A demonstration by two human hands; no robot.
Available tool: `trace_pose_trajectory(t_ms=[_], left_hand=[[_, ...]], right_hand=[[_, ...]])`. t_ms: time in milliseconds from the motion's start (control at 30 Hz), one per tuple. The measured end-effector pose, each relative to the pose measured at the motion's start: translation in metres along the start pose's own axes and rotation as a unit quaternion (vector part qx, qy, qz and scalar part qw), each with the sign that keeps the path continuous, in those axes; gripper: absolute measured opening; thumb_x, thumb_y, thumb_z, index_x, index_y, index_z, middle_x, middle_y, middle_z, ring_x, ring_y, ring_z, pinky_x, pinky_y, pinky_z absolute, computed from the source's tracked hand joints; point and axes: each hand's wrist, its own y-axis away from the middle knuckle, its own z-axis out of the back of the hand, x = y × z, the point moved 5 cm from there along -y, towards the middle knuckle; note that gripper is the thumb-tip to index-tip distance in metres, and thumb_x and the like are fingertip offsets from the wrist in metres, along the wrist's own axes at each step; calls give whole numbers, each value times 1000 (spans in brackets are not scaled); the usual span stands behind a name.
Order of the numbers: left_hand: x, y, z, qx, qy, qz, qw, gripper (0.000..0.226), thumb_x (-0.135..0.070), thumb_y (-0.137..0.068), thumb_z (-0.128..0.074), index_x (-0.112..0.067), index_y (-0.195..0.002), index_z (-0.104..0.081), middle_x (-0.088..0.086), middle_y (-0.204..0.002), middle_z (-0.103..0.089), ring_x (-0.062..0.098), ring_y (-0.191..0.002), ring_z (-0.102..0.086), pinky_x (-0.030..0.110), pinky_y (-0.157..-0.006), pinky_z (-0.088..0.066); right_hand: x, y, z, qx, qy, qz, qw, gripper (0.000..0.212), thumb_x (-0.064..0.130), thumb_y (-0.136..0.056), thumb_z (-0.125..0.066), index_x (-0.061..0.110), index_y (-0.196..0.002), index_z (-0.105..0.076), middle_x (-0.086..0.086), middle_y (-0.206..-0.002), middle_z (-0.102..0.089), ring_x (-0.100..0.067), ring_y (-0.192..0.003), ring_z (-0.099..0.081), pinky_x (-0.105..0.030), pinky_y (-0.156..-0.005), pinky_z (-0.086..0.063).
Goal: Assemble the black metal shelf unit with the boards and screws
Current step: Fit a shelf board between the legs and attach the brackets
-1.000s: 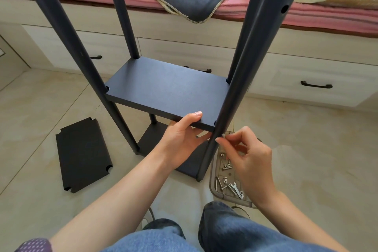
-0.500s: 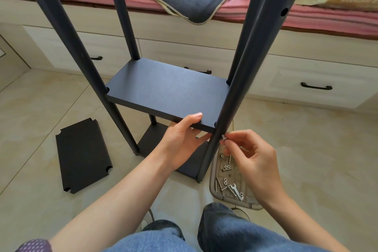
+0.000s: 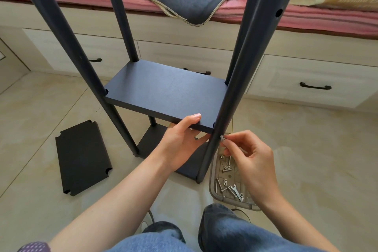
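Middle board (image 3: pixel 163 92) sits level between the four black posts, notched corners against them. My left hand (image 3: pixel 180 139) grips its near edge close to the right corner, thumb on top, fingers underneath, keeping it at height. Right hand (image 3: pixel 245 155) pinches a screw (image 3: pixel 221 137) at the near-right post (image 3: pixel 235 96), tip at the post just below the board corner. Can't tell whether the threads have caught.

Progress as I read it: bottom board (image 3: pixel 155 143) is on the frame low down, near the floor, so that level looks done. Middle level is in position and being fastened at this one corner; the other three corners show no screw heads I can make out, so I'd count them as open. A spare board (image 3: pixel 81 159) lies flat on the floor to the left, well apart from the frame, and the posts carry open holes higher up, so at least one more level is left.

Hardware tray (image 3: pixel 212 180) is on the floor just right of the near-right post foot, with loose screws, nuts and a small wrench (image 3: pixel 236 190) in it. Drawer fronts and a pink-covered bed at the far side.
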Motion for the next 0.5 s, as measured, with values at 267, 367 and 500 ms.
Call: trace_pose_trajectory(t_ms=[267,367,500], left_hand=[[-2,0,-1,-1,-8,2,1000,28,-30,-85,-65,-12,-107,-60,14,-117,-60,30,-116,-59,38,-99,-53],[-1,-1,0,-7,-9,0,1000,27,-29,-84,-65,-12,-105,-61,14,-116,-59,31,-116,-59,41,-102,-51],[-1,0,0,-2,2,-3,1000,18,-27,-84,-66,-14,-97,-66,11,-108,-65,30,-113,-61,42,-103,-50]], right_hand=[[-2,1,-3,-1,12,-12,1000,14,7,-92,-66,18,-84,-67,2,-77,-70,-15,-73,-69,-22,-65,-54],[2,3,-3,-5,55,6,998,11,11,-91,-67,21,-86,-67,10,-79,-69,-11,-75,-69,-22,-65,-55],[9,1,-3,-26,115,43,992,10,23,-84,-76,24,-86,-66,16,-77,-68,-4,-72,-67,-15,-64,-52]])
